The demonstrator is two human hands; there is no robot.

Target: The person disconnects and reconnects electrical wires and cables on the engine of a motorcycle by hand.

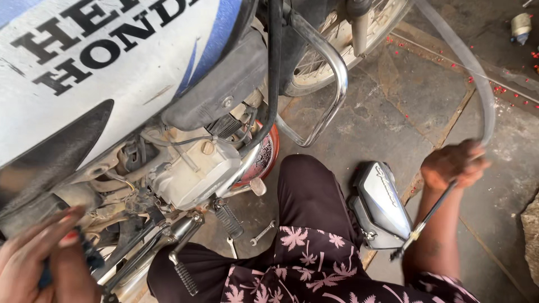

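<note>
At right of frame, the right hand (452, 164) has its fingers clamped on a clear hose (470, 66) and thin cable (428, 216); lower left, the left hand (39, 255) grips a dark tool (90, 253) beside the motorcycle engine (193, 168), steadying it.

Repair yard — stripped motorcycle (168, 140), spanners (261, 233) (loose) on stone floor (404, 101).

White and blue fuel tank (112, 67), dark pink-flowered skirt (314, 252), silver side cover (384, 205), red-painted nails (70, 237)

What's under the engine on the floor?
A red drain pan sits beneath the engine; two spanners lie nearby. The pan's contents are hidden by the frame.
</note>
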